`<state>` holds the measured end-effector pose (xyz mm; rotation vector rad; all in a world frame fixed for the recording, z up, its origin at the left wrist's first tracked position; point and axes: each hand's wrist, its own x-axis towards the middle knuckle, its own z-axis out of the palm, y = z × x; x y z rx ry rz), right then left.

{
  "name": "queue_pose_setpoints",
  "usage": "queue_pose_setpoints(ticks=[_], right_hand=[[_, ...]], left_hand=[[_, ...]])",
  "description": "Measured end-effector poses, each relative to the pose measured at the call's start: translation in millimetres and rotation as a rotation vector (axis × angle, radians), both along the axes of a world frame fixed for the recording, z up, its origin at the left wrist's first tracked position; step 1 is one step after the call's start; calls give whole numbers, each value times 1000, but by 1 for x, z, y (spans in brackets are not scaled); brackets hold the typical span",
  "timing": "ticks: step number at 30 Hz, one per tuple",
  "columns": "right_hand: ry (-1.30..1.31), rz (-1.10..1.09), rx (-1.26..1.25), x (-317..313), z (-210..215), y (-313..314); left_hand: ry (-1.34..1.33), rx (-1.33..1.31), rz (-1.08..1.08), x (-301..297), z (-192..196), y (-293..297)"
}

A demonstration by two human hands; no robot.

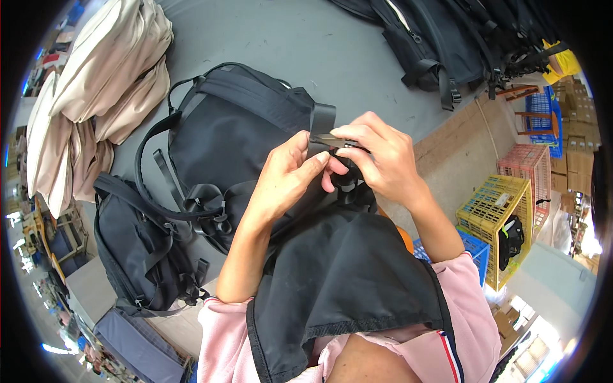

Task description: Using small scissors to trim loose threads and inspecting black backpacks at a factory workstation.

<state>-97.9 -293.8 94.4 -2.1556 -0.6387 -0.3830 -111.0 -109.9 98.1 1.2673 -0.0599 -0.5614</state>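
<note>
Black strap (324, 117) between the hands, beside the backpack (236, 137); left hand (287, 171) pinching it, right hand (385, 153) pinching what may be a small tool (332, 139); yellow crate (488, 202) holds a black bundle (513, 236)

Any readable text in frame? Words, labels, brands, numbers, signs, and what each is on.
None legible.
Pale label on the yellow plastic lattice crate: too small to read.
Stacked brown cardboard boxes: any print is too small and blurred.
Black flat webbing strap at the hands, large black fabric backpack beside them: no lettering I can make out.
</note>
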Motion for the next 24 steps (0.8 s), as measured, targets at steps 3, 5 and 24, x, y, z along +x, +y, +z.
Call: queue_pose_setpoints(ticks=[3, 5, 24], right_hand=[[-16, -6, -12, 2, 4, -2], [17, -53, 98, 3, 11, -4], [620, -62, 603, 16, 9, 21]], left_hand=[[37, 15, 13, 1, -2, -1], [34, 62, 9, 5, 1, -2], [-92, -130, 348, 4, -13, -10]])
